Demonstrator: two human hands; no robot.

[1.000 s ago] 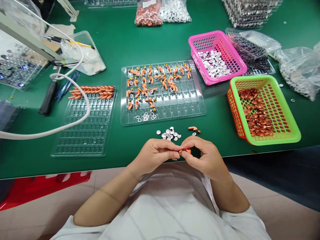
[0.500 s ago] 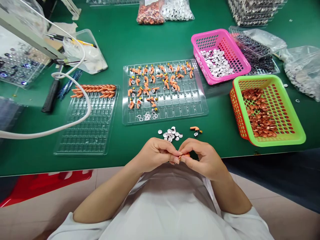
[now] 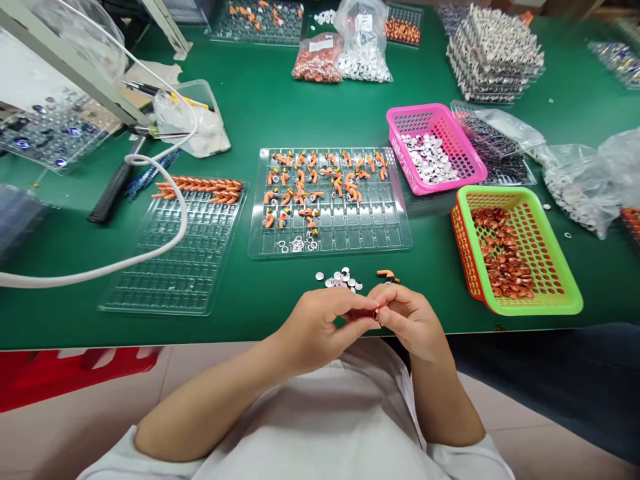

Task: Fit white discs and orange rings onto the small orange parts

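Note:
My left hand [image 3: 323, 323] and my right hand [image 3: 407, 319] meet at the near edge of the green table [image 3: 250, 113], fingers pinched together on a small orange part [image 3: 373, 313]. Just beyond the fingers lie several white discs [image 3: 341, 279] and one loose orange piece [image 3: 385, 273]. A clear tray [image 3: 350, 230] behind them holds several orange pieces in its upper rows and a few white rings at its lower edge.
A green basket [image 3: 560, 303] of copper-coloured parts and a pink basket [image 3: 467, 143] of white discs stand at the right. A second clear tray [image 3: 175, 267] with a row of orange pieces lies left, crossed by a white cable [image 3: 177, 200]. Bags and stacked trays fill the back.
The view has tilted up, showing more of the table's far side. My hands stay together at the table edge, and the orange part now shows more plainly between the fingertips.

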